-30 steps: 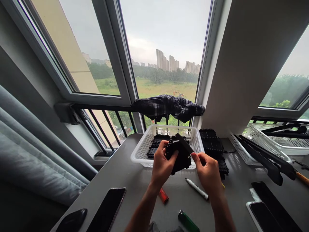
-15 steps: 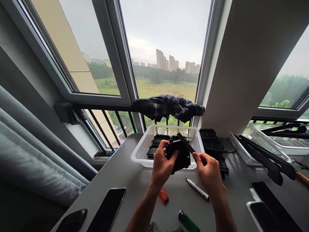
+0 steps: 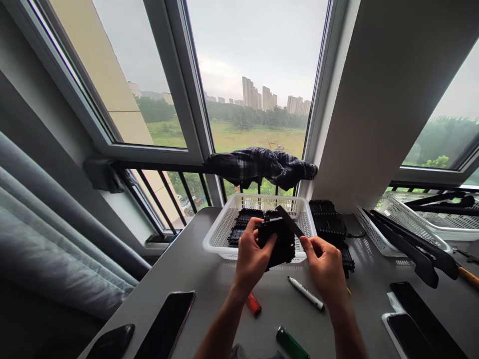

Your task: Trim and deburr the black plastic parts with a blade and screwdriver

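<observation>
Counter [image 3: 209,309] tally, going left to right: one black mouse-shaped thing [image 3: 112,341], one dark phone-like slab [image 3: 165,324], one red lighter-looking thing [image 3: 254,304], one green lighter-looking thing [image 3: 292,342], one white marker [image 3: 306,293], then on the far right one smaller white-edged slab [image 3: 407,336] with one longer black slab [image 3: 426,314] right beside it. One white basket [image 3: 220,252] sits up front with a bunch of black ribbed parts [image 3: 241,227] in it, too jumbled to count honestly, and more black parts [image 3: 327,219] are piled just outside its right side. Whatever white basketry is over to the right overlaps too much for me to number it. Two hands in play. Left hand [image 3: 254,252] is closed on one black ribbed piece [image 3: 282,247], thumb laid across its face, fingers tucked around the far side, and the piece is held tilted over the near part of the white basket. Right hand [image 3: 325,262] has its fingers curled in, with thumb and index pinching the near end of one thin black strip [image 3: 290,220]. That strip slants up and left along the piece's edge; can't tell if they're actually touching.
</observation>
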A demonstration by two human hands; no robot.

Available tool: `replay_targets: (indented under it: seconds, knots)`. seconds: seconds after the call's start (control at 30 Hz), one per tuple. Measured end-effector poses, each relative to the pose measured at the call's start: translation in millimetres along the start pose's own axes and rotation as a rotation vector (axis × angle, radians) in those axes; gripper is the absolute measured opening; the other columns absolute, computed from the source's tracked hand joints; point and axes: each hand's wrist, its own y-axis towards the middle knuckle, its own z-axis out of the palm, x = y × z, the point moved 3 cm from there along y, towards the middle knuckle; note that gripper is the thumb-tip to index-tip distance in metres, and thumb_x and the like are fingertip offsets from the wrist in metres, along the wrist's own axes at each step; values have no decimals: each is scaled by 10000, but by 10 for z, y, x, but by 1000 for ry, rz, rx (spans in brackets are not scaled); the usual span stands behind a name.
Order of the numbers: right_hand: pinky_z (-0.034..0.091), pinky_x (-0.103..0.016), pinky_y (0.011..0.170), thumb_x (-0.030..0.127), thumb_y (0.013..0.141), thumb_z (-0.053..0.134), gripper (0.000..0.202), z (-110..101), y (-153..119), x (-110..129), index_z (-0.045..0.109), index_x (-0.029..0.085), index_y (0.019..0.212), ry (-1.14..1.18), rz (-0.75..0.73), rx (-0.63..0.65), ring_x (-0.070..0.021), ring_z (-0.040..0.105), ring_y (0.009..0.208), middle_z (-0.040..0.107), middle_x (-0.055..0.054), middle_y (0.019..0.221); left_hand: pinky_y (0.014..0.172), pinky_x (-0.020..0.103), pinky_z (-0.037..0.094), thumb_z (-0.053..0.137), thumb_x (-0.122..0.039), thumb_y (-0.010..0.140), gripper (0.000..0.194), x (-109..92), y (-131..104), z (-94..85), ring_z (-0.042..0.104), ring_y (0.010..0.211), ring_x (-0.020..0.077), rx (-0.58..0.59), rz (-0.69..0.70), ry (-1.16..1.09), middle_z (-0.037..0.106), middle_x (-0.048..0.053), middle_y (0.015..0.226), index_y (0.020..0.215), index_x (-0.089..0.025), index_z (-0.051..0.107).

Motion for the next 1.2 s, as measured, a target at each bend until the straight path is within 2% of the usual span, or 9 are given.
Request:
replay_targets:
  seconds: [0.1, 0.27, 0.5, 0.77, 0.93, 1.07, 1.2]
  knots:
    - [353, -249, 572, 578, 930, 435, 498, -18, -15, 22, 572, 185, 656, 14, 9, 4, -142, 484, 571, 572, -4, 595, 607, 236, 521, 677, -271, 738, 269, -1, -2, -3, 667, 659, 162, -15, 20, 22, 661, -27, 714, 925, -209, 493]
    - [343, -241, 552, 591, 910, 465, 495, 133, -34, 42, 596, 181, 667, 49, 1, 135, -135, 494, 566, 578, 3, 598, 540, 210, 481, 683, -287, 740, 261, 15, -13, 1, 614, 596, 142, 9, 32, 55, 631, -40, 671, 908, -213, 497]
    - [352, -251, 555, 582, 918, 452, 500, 37, 17, -29, 599, 183, 654, 3, 16, 26, -146, 502, 569, 597, -12, 601, 584, 237, 515, 670, -289, 742, 258, 4, -1, -2, 664, 639, 166, 2, 9, 51, 662, -28, 709, 917, -217, 494]
    - [319, -234, 519, 596, 907, 461, 511, 137, -10, 17, 581, 181, 634, 34, 0, 129, -126, 464, 536, 555, 7, 563, 526, 206, 470, 679, -275, 721, 263, -13, -20, 23, 629, 592, 148, 16, 13, 65, 641, -38, 663, 921, -209, 521]
    - [338, -239, 545, 600, 905, 459, 518, 41, 27, -50, 561, 183, 614, 37, 40, 19, -134, 460, 550, 551, 1, 565, 578, 216, 498, 674, -262, 739, 262, 10, 0, -4, 650, 633, 150, 17, 13, 64, 663, -30, 702, 934, -209, 508]
    - [369, -246, 555, 613, 884, 489, 496, -60, 43, -86, 582, 183, 654, 98, 115, -114, -145, 476, 556, 570, -11, 591, 627, 242, 523, 701, -258, 725, 352, 47, 18, 5, 667, 673, 165, 68, -27, 17, 686, -13, 738, 1018, -203, 513]
    - [385, -251, 536, 632, 816, 578, 468, -45, 65, -103, 613, 176, 717, 164, 141, -117, -153, 503, 561, 589, -18, 620, 671, 270, 548, 695, -242, 742, 494, 30, -1, 44, 678, 708, 171, 163, -48, -71, 709, 6, 814, 1183, -215, 474]
